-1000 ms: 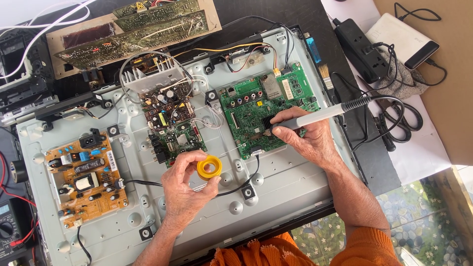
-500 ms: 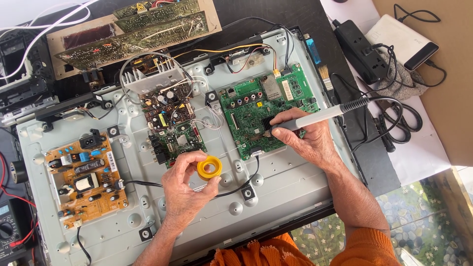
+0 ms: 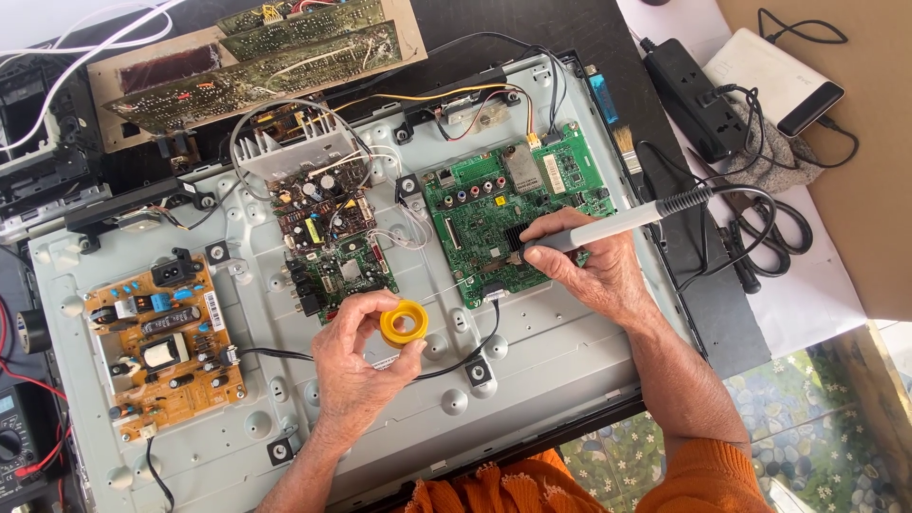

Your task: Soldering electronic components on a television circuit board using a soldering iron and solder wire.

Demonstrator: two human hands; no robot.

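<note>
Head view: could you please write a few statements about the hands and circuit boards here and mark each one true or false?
1. The left hand holds a small yellow spool. True.
2. The right hand holds a pair of scissors. False: it grips a soldering iron with a grey handle and a black cable.
3. The iron's tip end is over the green circuit board. True.
4. The orange-brown power board lies under the right hand. False: it sits at the far left of the metal chassis, away from both hands.
5. The yellow spool rests on the green circuit board. False: it is held above bare chassis metal, below the boards.
</note>
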